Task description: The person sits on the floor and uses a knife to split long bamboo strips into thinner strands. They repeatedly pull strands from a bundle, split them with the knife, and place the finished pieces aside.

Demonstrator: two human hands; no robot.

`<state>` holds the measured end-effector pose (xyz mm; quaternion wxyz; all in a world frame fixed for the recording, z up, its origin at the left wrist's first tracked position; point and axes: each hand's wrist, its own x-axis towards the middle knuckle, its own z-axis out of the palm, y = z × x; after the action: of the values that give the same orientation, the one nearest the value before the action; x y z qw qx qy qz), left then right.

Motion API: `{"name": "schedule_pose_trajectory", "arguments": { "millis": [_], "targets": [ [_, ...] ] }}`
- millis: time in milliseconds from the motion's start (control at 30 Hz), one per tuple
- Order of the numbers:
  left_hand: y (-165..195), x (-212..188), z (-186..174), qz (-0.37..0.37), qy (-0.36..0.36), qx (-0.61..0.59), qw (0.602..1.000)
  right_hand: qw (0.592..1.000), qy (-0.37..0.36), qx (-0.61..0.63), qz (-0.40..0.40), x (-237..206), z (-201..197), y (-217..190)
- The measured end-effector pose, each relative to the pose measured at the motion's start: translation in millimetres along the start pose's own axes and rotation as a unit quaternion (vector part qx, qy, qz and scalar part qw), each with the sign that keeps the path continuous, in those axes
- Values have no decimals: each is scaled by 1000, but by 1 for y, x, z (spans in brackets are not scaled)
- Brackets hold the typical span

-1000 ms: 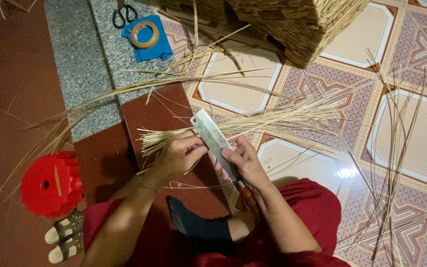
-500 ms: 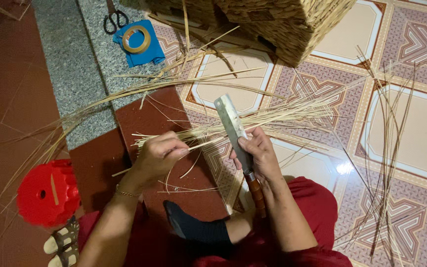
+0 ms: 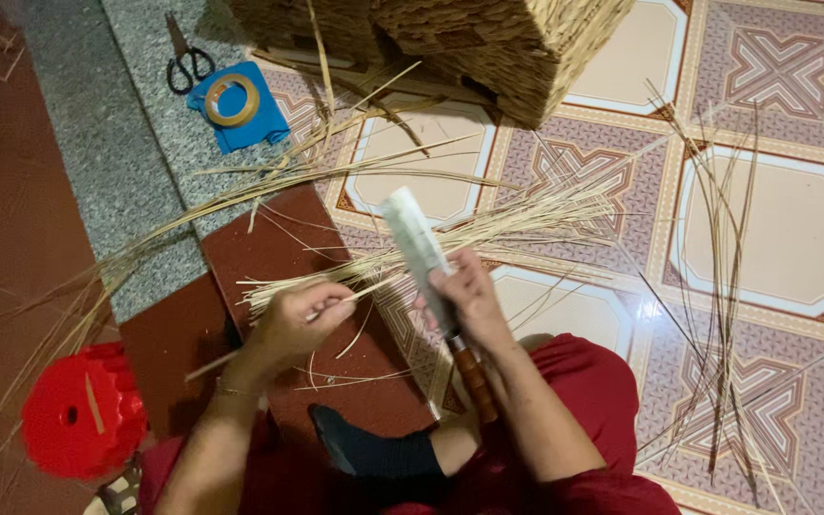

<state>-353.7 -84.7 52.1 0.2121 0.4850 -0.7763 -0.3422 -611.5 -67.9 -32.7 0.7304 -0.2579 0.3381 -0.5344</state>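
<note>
My right hand [image 3: 464,296] grips a large knife [image 3: 414,240] with a wooden handle [image 3: 474,381], its flat blade pointing away from me. My left hand [image 3: 302,319] pinches a thin pale straw strip [image 3: 269,334] that runs from the blade back toward my left side. A bundle of cut straw strips [image 3: 488,234] lies on the floor just beyond both hands. I sit on the floor in red trousers with a dark sock [image 3: 374,453] showing.
A woven straw basket [image 3: 450,43] stands at the top. Black scissors [image 3: 186,59] and a tape roll on a blue pad [image 3: 233,105] lie top left. A red plastic stool [image 3: 78,415] is at lower left. Long loose straws [image 3: 727,286] lie on the tiles at right.
The knife blade has swung upward and away from me. My left hand has pulled the strip leftward, away from the blade.
</note>
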Motion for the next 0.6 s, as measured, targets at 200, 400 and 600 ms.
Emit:
{"name": "schedule_pose_trajectory", "arguments": {
  "millis": [200,400,600],
  "targets": [
    [16,3,23,-52,13,-57,997,993,-78,-73,40,-12,27,23],
    [16,-4,7,-36,-7,-72,997,997,-68,-6,24,-11,19,13],
    [7,-1,-5,9,3,9,1000,999,-35,7,-17,-7,3,-5]
  ]
}}
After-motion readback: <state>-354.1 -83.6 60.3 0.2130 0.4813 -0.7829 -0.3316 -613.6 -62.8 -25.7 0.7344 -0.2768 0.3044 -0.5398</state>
